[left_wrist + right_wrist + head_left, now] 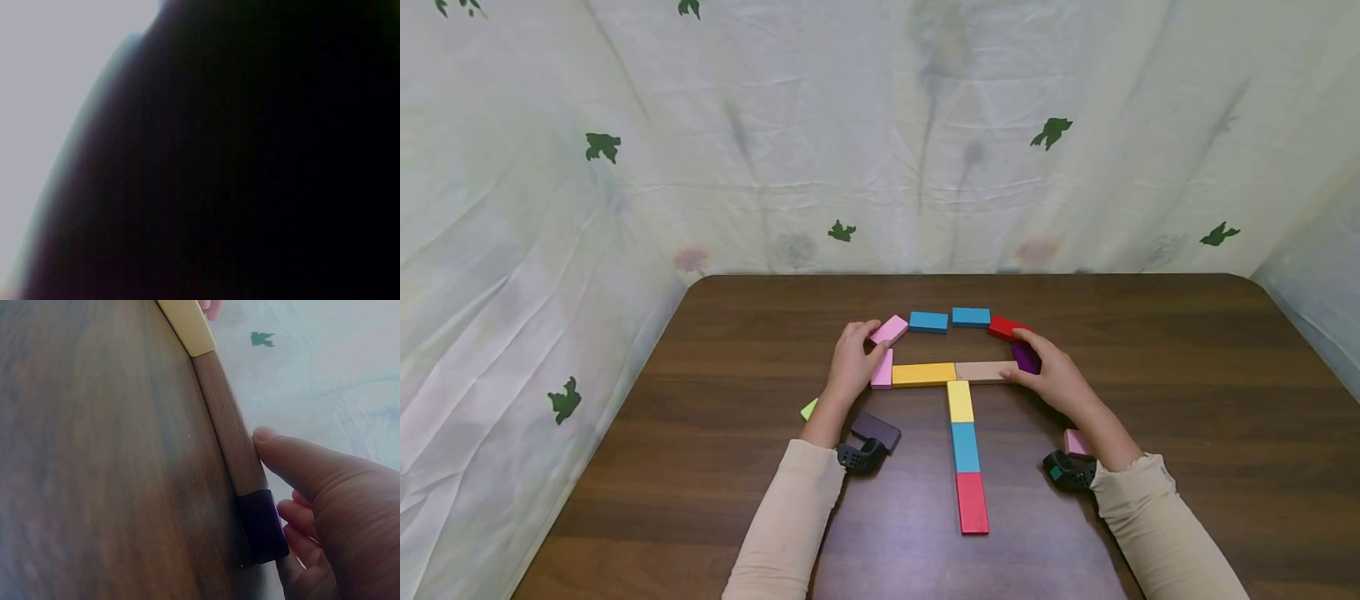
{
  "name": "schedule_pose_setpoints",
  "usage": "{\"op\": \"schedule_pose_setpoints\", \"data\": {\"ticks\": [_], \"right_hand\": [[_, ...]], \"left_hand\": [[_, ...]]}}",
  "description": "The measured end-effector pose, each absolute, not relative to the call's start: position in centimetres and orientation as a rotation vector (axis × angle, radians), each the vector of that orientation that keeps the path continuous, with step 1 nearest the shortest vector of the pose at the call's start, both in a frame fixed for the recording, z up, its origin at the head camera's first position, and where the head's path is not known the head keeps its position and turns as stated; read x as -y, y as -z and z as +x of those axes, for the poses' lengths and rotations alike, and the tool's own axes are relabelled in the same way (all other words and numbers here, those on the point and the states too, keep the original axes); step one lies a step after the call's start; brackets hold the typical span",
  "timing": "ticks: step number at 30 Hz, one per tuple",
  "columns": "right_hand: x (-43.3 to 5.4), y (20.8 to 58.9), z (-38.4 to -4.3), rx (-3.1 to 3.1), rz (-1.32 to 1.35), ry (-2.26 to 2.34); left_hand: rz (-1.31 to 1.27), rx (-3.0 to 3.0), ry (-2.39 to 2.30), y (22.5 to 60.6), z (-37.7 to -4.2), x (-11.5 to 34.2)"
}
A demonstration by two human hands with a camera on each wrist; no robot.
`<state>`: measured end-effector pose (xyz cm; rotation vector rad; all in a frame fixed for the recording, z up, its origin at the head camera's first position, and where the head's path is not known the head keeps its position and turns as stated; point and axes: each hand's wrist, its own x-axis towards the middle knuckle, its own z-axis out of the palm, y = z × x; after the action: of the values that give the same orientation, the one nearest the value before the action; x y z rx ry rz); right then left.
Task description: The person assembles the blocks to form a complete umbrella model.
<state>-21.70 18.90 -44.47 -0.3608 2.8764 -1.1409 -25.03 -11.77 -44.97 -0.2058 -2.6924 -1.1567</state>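
Observation:
In the head view my left hand has its fingertips and thumb on either side of the upper pink block, pinching it. Below that lies a second pink block, end against a yellow block. My right hand spans the right corner of the outline, index finger at the red block and thumb on the bare wood block. A purple block sits between them. From the right wrist, the thumb lies against the wood block's edge, other fingers behind the purple block.
Two blue blocks lie along the outline's top. A column of yellow, blue and red blocks runs toward me. A dark purple block, a green block and a pink block lie near my wrists. The left wrist view is mostly dark.

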Motion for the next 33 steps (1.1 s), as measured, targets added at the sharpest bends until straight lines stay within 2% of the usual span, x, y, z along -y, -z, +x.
{"op": "schedule_pose_setpoints", "data": {"ticks": [22, 33], "right_hand": [[-19.0, 44.4, -21.7, -2.864, -0.362, 1.158], [-18.8, 44.4, -21.6, -2.874, -0.364, 1.166]], "left_hand": [[-0.629, 2.811, 1.48, 44.0, -24.8, 16.1], [-0.656, 2.889, 1.4, 43.8, -24.6, 16.7]]}}
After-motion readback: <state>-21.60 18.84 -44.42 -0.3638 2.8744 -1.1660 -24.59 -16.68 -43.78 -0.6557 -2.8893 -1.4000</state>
